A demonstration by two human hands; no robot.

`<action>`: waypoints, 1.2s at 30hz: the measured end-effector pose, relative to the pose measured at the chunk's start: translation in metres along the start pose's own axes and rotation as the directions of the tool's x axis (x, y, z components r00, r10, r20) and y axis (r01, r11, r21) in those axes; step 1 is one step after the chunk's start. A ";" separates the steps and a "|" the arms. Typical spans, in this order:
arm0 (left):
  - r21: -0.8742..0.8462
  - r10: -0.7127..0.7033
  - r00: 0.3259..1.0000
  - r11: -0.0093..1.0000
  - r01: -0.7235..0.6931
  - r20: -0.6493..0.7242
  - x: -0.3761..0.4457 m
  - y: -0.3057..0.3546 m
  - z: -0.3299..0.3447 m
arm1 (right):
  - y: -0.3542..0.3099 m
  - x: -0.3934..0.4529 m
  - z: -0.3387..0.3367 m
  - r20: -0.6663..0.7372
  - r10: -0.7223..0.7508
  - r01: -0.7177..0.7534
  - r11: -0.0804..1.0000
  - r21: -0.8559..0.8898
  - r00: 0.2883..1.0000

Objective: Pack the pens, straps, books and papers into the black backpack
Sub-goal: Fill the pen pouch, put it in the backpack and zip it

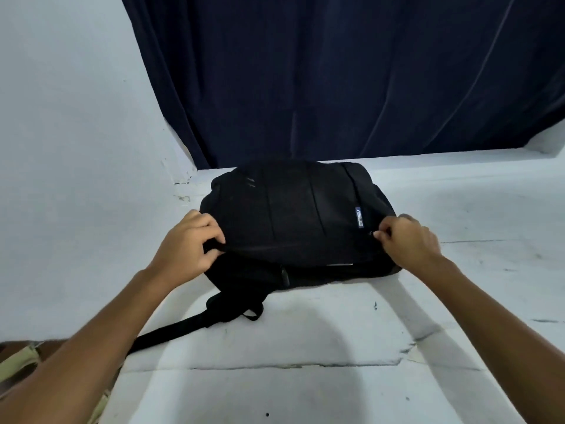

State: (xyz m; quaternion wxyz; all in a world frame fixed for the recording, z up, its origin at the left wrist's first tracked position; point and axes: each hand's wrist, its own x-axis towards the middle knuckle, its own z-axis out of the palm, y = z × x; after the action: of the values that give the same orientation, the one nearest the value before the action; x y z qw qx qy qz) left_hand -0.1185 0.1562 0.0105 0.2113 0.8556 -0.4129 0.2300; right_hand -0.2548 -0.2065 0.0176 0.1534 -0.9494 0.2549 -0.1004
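Backpack, black (293, 215): lies flat on the white bench (336, 377), front panel up, just before a dark blue curtain (336, 71). Long axis runs left to right; logo tag (359, 217) at the right end, shoulder strap (183, 325) trailing off the near left edge. Left hand (188, 243) grip: pinching the near seam fabric. Right hand (408, 240) grip: closed on what looks like a zipper pull. No pens, books or papers visible. Risk: slider may snag on slack fabric if the left hold slips.
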 end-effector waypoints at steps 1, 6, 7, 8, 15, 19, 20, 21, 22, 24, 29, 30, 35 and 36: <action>0.002 -0.035 0.999 0.999 0.035 -0.035 -0.003 0.004 -0.001 | -0.007 -0.002 0.003 -0.129 -0.061 0.066 0.997 0.033 0.990; -0.009 -0.187 0.917 0.980 0.196 -0.352 -0.046 0.055 0.017 | -0.045 -0.038 0.026 -0.322 -0.430 0.521 0.798 0.301 0.844; -0.026 -0.221 0.901 0.973 0.228 -0.373 -0.052 0.067 0.026 | -0.050 -0.044 0.036 -0.229 -0.467 0.520 0.784 0.339 0.854; -0.038 -0.256 0.889 0.964 0.262 -0.380 -0.057 0.076 0.035 | -0.054 -0.050 0.047 -0.111 -0.496 0.498 0.783 0.373 0.861; 0.327 -0.183 0.966 0.916 0.234 -0.180 -0.047 0.087 0.062 | -0.089 -0.067 0.098 0.273 -0.442 0.368 0.886 0.284 0.854; 0.444 -0.080 0.996 0.891 0.093 -0.049 -0.040 0.077 0.067 | -0.104 -0.058 0.112 0.187 -0.358 0.281 0.897 0.342 0.915; 0.444 -0.034 0.999 0.895 0.046 -0.035 -0.040 0.075 0.068 | -0.107 -0.057 0.114 0.169 -0.342 0.267 0.896 0.355 0.924; 0.437 0.002 1.000 0.899 0.011 -0.030 -0.039 0.072 0.069 | -0.109 -0.057 0.117 0.157 -0.330 0.255 0.895 0.365 0.931; 0.430 0.023 0.999 0.903 -0.007 -0.031 -0.039 0.071 0.069 | -0.110 -0.057 0.120 0.149 -0.313 0.237 0.892 0.385 0.938; 0.434 0.046 0.998 0.901 -0.024 -0.040 -0.036 0.066 0.071 | -0.109 -0.060 0.123 0.119 -0.291 0.210 0.868 0.450 0.949; 0.498 0.156 0.987 0.860 -0.115 -0.041 -0.028 0.062 0.075 | -0.083 -0.074 0.119 -0.036 -0.441 0.408 0.794 0.452 0.897; 0.489 0.192 0.981 0.859 -0.150 -0.037 -0.025 0.063 0.077 | -0.076 -0.075 0.116 -0.084 -0.458 0.446 0.782 0.435 0.885; 0.448 0.313 0.948 0.856 -0.258 -0.052 -0.007 0.062 0.081 | -0.058 -0.068 0.101 -0.204 -0.501 0.541 0.787 0.296 0.841; 0.442 0.335 0.940 0.854 -0.276 -0.060 -0.006 0.060 0.080 | -0.055 -0.066 0.098 -0.211 -0.509 0.550 0.792 0.265 0.834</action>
State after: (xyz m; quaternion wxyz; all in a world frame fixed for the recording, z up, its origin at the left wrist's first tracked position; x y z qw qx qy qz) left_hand -0.1526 0.0815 -0.0470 0.0070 0.7866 -0.4681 0.4027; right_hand -0.2595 -0.1041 -0.0627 0.2515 -0.9372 -0.0316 -0.2398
